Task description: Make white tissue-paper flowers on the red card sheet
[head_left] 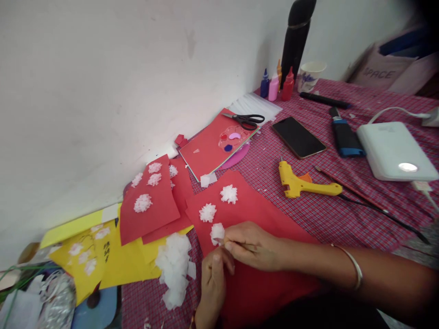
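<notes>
A red paper sheet (257,208) lies in front of me, bearing white ruffled paper flowers, one of them a nearly finished-looking tuft (216,232) at my fingertips. My right hand (252,246) pinches at that tuft's lower edge; a thin pale bit shows between thumb and finger, too small to name. Just below it, my left hand (215,278) rests on the sheet's edge with its fingers curled in. What those fingers hold, if anything, is hidden. To the left is a loose heap of white tissue pieces (173,265).
Red sheets with white flowers (154,224) and yellow painted paper (116,262) lie left. Farther back are black scissors (248,120) on a red pad (206,144), and paint bottles (273,87). A yellow glue gun (302,185), phone (299,137) and white power bank (396,151) sit right.
</notes>
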Available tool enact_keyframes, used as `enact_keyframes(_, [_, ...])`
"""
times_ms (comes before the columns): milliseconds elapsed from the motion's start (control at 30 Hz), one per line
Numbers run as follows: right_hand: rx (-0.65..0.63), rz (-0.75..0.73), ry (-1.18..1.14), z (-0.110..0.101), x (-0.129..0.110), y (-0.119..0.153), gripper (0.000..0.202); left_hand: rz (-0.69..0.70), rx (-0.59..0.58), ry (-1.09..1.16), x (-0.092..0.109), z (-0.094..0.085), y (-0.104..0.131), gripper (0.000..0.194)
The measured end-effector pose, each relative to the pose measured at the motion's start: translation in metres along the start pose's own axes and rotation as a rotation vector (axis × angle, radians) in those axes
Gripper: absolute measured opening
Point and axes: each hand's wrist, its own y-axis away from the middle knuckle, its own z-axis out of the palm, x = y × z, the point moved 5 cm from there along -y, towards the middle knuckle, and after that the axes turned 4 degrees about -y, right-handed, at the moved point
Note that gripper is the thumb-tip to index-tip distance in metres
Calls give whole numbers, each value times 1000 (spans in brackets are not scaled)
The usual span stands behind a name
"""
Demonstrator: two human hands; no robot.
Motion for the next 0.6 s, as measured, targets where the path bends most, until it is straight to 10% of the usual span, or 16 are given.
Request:
enact_keyframes(167, [14, -2, -71, -2, -1, 1, 13, 50, -55, -165, 18, 3, -5, 44])
enact_keyframes(400, [214, 124, -124, -28, 8, -7, 16, 570, -89, -485, 51, 14, 9, 23])
enact_keyframes(600, [441, 213, -198, -69, 18, -11, 19, 577, 97, -406, 45, -19, 20, 18])
